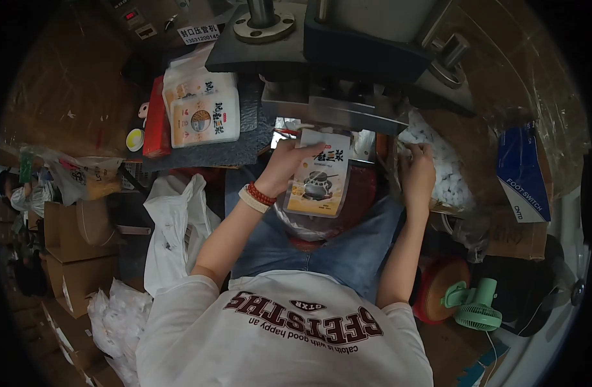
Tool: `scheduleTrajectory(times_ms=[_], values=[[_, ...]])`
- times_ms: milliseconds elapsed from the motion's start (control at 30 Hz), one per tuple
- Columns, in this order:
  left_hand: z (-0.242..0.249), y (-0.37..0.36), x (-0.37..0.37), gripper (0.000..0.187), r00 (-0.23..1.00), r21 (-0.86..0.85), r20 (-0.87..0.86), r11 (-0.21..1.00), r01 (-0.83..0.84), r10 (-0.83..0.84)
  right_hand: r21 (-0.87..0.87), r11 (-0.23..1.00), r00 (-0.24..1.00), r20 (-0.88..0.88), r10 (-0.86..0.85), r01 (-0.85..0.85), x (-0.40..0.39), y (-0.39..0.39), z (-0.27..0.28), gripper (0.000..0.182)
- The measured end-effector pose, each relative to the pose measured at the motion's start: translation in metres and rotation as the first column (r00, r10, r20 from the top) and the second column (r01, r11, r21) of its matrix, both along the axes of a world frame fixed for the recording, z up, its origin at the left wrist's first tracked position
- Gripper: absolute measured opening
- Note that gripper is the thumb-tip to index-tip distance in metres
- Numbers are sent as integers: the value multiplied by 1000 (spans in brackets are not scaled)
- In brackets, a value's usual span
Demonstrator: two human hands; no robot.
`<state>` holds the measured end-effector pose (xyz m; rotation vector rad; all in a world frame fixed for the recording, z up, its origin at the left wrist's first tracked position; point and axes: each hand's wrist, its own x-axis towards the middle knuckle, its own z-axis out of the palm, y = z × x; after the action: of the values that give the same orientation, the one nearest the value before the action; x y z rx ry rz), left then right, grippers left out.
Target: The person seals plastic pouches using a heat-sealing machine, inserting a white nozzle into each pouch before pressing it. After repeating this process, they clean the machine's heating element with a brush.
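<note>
My left hand [284, 169] grips a printed plastic pouch [317, 184] by its left edge, thumb lying across the front. The pouch has a clear top, dark characters and a picture of a pot, and hangs over my lap just below the machine's press head [347, 109]. At the right, my right hand [418, 171] is at the near-left edge of a container of small white pieces [441, 171]. Its fingers are curled together; whatever they hold is hidden. A stack of similar pouches [206, 119] lies on a dark surface to the left.
A red box [157, 119] borders the pouch stack. Beyond the container stands a blue foot switch box [522, 171]. A green fan [478, 306] is by my right elbow. White bags [173, 222] hang at left, near cardboard boxes [80, 232]. Metal machine parts overhang the front.
</note>
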<state>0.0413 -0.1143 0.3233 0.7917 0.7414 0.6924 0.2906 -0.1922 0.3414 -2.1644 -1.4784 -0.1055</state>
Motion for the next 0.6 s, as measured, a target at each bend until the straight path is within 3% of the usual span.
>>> scheduleTrajectory(times_ms=[133, 200, 233, 267, 300, 333, 367, 433, 500, 533, 600], values=[[-9, -2, 4, 32, 999, 18, -8, 999, -41, 41, -72, 997, 999, 3, 39, -38, 0, 1, -7, 17], [-14, 10, -11, 37, 954, 148, -289, 981, 125, -78, -84, 993, 985, 144, 90, -79, 8, 3, -9, 15], [19, 7, -23, 34, 911, 239, -407, 956, 171, -61, -164, 981, 986, 113, 120, -100, 9, 2, -3, 15], [13, 11, -38, 39, 835, 480, -493, 877, 28, 243, -160, 981, 985, 111, 130, -112, 9, 2, 1, 15], [4, 19, -56, 43, 697, 699, -486, 713, -53, 527, -134, 980, 980, 111, 165, -150, 9, 1, 5, 14], [0, 35, -85, 59, 449, 915, -400, 321, 245, 799, -111, 976, 974, 114, 198, -185, 10, -1, 7, 14], [-9, 34, -108, 59, 449, 915, -399, 320, 245, 799, -110, 977, 974, 115, 197, -185, 11, -3, 7, 14], [-24, 18, -140, 71, 24, 591, -528, 347, 728, 849, -37, 988, 986, -76, 149, -152, 12, -5, 7, 13], [-14, -2, -149, 75, 210, 624, -605, 294, 724, 768, -70, 983, 981, -112, 160, -168, 13, -6, 7, 13], [-16, -7, -150, 67, 352, 730, -573, 265, 630, 740, -113, 976, 974, -150, 169, -187, 13, -9, 5, 13], [-25, -14, -153, 58, 386, 765, -543, 250, 593, 746, -174, 970, 978, -152, 145, -171, 15, -3, 8, 15]])
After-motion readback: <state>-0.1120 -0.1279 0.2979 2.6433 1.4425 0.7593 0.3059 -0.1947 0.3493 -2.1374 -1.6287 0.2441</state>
